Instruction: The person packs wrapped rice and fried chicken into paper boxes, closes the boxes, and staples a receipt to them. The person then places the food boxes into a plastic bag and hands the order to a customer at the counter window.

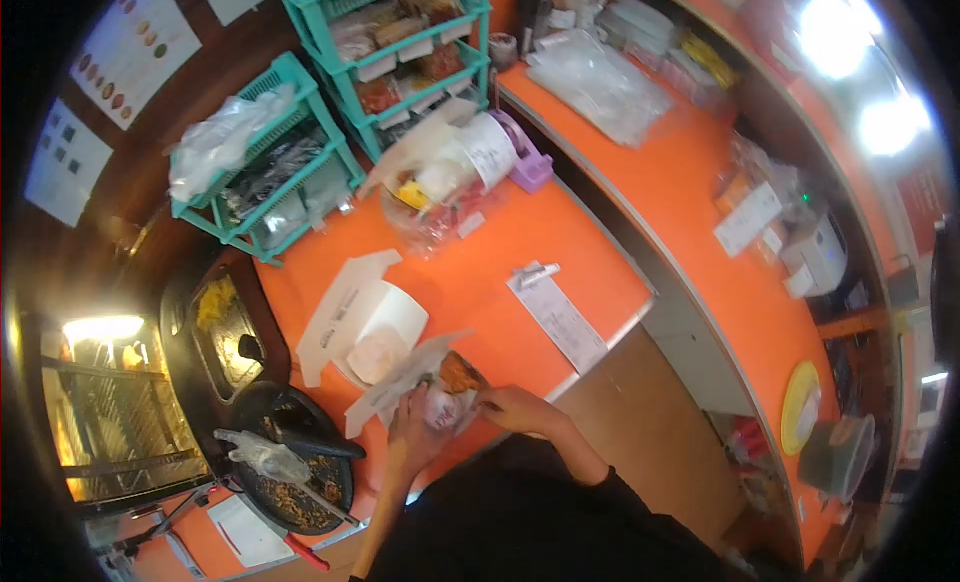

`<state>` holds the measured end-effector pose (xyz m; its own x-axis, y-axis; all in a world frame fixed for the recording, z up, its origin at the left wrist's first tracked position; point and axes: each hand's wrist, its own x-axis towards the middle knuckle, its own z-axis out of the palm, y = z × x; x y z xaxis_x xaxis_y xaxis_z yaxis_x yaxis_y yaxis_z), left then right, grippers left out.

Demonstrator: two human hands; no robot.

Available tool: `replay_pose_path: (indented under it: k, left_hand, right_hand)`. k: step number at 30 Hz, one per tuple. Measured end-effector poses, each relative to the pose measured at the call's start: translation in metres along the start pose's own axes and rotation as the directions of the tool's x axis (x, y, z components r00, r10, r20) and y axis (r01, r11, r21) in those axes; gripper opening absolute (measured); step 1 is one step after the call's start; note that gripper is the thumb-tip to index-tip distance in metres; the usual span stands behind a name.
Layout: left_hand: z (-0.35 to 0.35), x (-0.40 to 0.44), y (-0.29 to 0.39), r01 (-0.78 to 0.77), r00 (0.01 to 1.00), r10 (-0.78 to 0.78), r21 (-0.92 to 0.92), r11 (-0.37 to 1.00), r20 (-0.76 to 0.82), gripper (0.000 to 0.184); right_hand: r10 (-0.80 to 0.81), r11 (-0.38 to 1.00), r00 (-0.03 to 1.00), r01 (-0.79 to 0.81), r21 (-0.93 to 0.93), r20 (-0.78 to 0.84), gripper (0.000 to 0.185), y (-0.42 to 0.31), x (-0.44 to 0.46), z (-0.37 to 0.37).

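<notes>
Near the front edge of the orange counter (480, 282) stands an open paper food box (385, 394) with orange-brown food (458, 374) and a small lidded cup (441, 409) inside. My left hand (418, 430) reaches into it, its fingers at the cup. At the box's right side, my right hand (515, 410) has its fingers pressed together at the rim; what they pinch is too small to make out. Just behind stands a second open white box (395, 317) with pale contents (375, 355).
A black pan (325, 482) with food bits and a plastic glove (265, 457) lies at the left. Green racks (350, 162), a filled bag (430, 217) and a tape dispenser (530, 162) stand behind. A receipt (560, 317) lies to the right.
</notes>
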<state>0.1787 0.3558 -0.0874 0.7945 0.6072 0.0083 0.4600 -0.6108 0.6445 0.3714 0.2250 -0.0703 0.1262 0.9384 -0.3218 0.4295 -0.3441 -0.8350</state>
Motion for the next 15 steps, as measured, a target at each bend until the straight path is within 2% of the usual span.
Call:
replay_pose_path:
  k: [2, 4, 6, 9, 13, 15]
  left_hand:
    - [-0.010, 0.001, 0.009, 0.056, 0.996, -0.059, 0.054, 0.997, 0.061, 0.077]
    - [-0.007, 0.005, 0.003, 0.059, 0.998, -0.062, 0.063, 0.996, 0.033, 0.080]
    - [-0.008, -0.001, -0.001, 0.068, 0.991, -0.076, 0.076, 0.995, 0.106, 0.081]
    - [-0.011, -0.003, 0.001, 0.138, 0.978, -0.149, 0.077, 0.987, 0.148, 0.084]
    - [-0.008, -0.007, -0.001, 0.153, 0.975, -0.168, 0.108, 0.982, 0.148, 0.085]
    - [-0.008, -0.007, -0.001, 0.176, 0.968, -0.190, 0.096, 0.980, 0.164, 0.086]
  right_hand:
    - [0.031, 0.999, 0.999, -0.031, 0.015, 0.018, 0.024, -0.005, 0.006, -0.011]
    - [0.087, 0.995, 0.996, -0.088, 0.037, 0.032, 0.026, -0.005, 0.017, -0.017]
    - [0.107, 0.988, 0.982, -0.086, -0.131, 0.157, 0.028, 0.001, 0.024, -0.019]
    - [0.109, 0.989, 0.978, -0.088, -0.119, 0.180, 0.026, 0.003, 0.028, -0.021]
    - [0.168, 0.981, 0.957, -0.139, -0.133, 0.238, 0.025, 0.001, 0.031, -0.024]
    - [0.179, 0.984, 0.956, -0.179, -0.021, 0.233, 0.025, 0.006, 0.030, -0.023]
